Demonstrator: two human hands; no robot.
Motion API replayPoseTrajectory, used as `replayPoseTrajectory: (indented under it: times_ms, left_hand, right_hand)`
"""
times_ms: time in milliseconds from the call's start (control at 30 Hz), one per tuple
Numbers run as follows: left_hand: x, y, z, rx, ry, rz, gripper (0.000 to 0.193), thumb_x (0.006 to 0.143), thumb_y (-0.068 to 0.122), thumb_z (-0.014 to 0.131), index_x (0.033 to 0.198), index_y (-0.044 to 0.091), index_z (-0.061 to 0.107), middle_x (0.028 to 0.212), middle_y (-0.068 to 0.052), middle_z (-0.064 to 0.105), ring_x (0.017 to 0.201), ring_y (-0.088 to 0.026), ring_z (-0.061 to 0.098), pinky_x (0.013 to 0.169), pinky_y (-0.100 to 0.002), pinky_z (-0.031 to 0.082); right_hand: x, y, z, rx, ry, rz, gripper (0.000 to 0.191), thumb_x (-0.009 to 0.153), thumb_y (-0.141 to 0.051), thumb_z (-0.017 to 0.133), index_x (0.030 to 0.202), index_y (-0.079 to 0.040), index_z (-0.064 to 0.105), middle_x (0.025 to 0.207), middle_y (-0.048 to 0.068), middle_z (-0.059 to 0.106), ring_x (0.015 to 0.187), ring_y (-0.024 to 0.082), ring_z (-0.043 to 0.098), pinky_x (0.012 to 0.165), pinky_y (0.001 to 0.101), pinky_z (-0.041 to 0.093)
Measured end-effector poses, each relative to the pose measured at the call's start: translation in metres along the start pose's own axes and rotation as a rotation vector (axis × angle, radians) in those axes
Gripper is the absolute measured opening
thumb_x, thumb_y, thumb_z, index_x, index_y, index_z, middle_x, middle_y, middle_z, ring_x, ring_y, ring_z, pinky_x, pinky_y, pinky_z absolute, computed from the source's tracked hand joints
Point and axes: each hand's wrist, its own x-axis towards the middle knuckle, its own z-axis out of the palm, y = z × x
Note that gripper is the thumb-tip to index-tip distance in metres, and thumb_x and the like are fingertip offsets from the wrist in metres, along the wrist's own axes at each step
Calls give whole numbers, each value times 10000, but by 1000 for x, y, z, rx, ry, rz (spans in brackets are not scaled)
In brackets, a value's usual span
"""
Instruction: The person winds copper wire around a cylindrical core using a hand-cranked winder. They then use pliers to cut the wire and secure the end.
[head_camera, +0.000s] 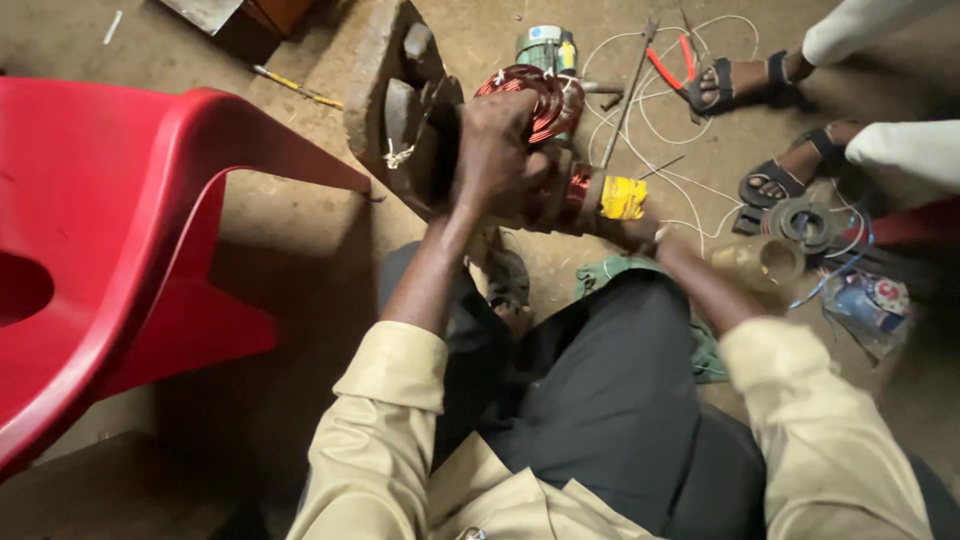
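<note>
Nearest the camera sat the person's own lap, in black trousers (610, 400), with two tan sleeves (385, 420) reaching forward over it. One red plastic chair (110, 220) stood just to the left on the dirt floor (290, 230).

The left hand (495, 150) lay wrapped over the top of one motor stator (440, 140), its fingers (510, 175) curled and pressed down onto the dark body, touching it right beside the copper coil (535, 100) that bulged from the far end. The right hand (640, 232) came in low from the right, under a second copper winding bound with one strip of yellow tape (622, 197); its fingers were hidden beneath that bundle, so I cannot tell whether they were spread or closed. The stator thus sat between the two hands, just above the knees.

A green cloth (610, 268) lay on the floor under the right forearm. To the right, one clear plastic bag (865, 305) held small packets, near one round metal part (805, 222).

Farther off, loose white wire (650, 120) looped over the floor around one pair of red-handled pliers (670, 65). One small green-capped motor (545, 45) stood behind the coil. Two sandalled feet (775, 175) of another person rested at the far right.
</note>
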Motion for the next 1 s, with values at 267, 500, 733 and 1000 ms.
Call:
replayPoseTrajectory:
  times_ms: [267, 500, 733, 1000]
  left_hand:
    - [1, -9, -4, 5, 16, 22, 309, 630, 127, 750, 862, 59, 558, 749, -145, 557, 749, -349, 598, 729, -454, 470]
    - [2, 6, -11, -13, 12, 8, 398, 560, 128, 796, 839, 45, 524, 702, -154, 503, 686, -353, 558, 674, -459, 443]
    - [1, 9, -9, -11, 81, 29, 313, 665, 59, 783, 900, 63, 576, 752, -130, 555, 739, -339, 592, 714, -449, 462]
    - [7, 7, -5, 20, 80, -21, 333, 612, 43, 802, 860, 56, 580, 706, -131, 568, 687, -333, 600, 666, -455, 461]
  right_hand:
    - [-61, -182, -26, 37, 2, -82, 155, 979, -205, 657, 990, -50, 647, 872, 162, 664, 767, 379, 661, 650, 463, 524]
    - [-43, -231, -91, -37, 200, -13, 150, 965, -204, 666, 953, -54, 656, 832, 146, 675, 752, 361, 671, 621, 456, 522]
    - [-45, -237, -89, -106, 255, -79, 168, 941, -205, 692, 968, -40, 677, 856, 134, 686, 715, 331, 673, 582, 419, 528]
    - [-44, -245, -95, -167, 365, 43, 135, 954, -233, 736, 953, -109, 681, 860, 78, 704, 718, 296, 691, 606, 397, 532]
